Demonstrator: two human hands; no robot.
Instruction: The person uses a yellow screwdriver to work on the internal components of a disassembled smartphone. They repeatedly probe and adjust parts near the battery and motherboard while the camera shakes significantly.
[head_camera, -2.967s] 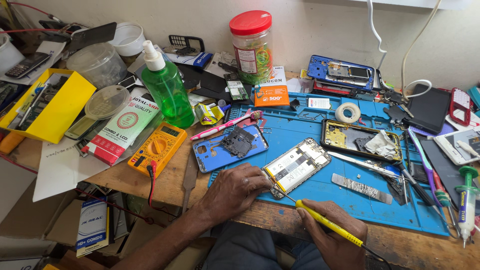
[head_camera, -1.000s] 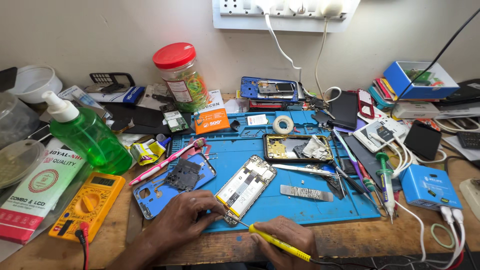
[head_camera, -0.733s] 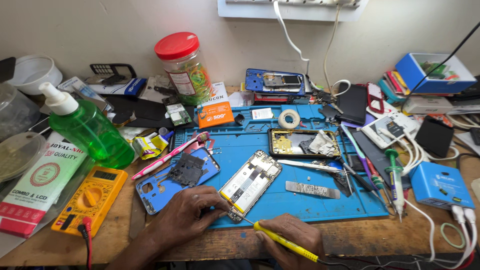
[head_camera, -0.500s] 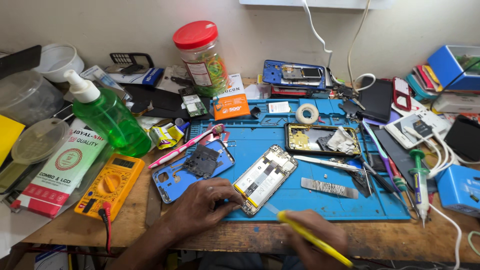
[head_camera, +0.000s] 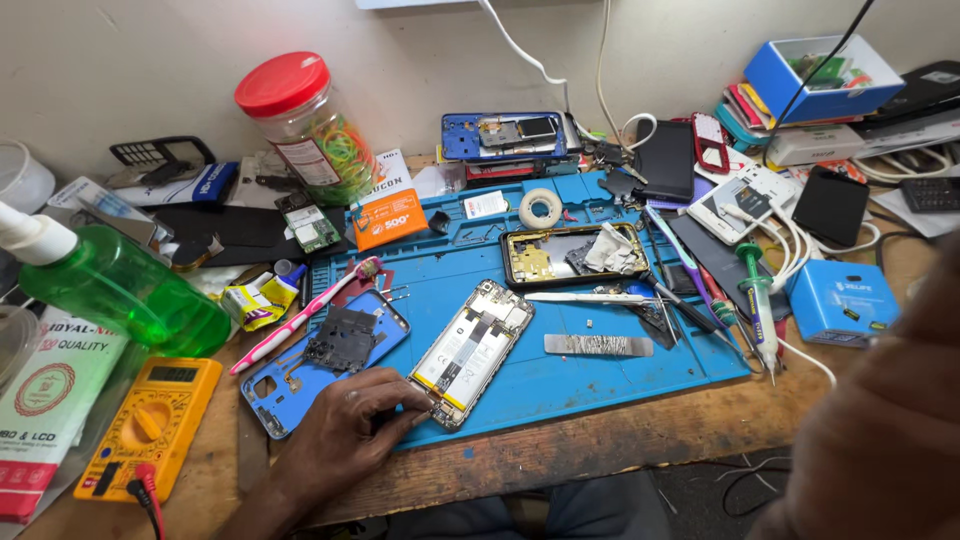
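Right hand (head_camera: 880, 420): blurred, cut by frame edge, grip perhaps closed. Green bottle (head_camera: 120, 290), multimeter (head_camera: 150, 425) lead: partly cropped.

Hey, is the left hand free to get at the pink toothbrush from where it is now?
Probably yes. The left hand rests on the near end of the opened phone, holding nothing else. The pink toothbrush lies just beyond it, across the blue phone back cover, with nothing on top and no tall item between.
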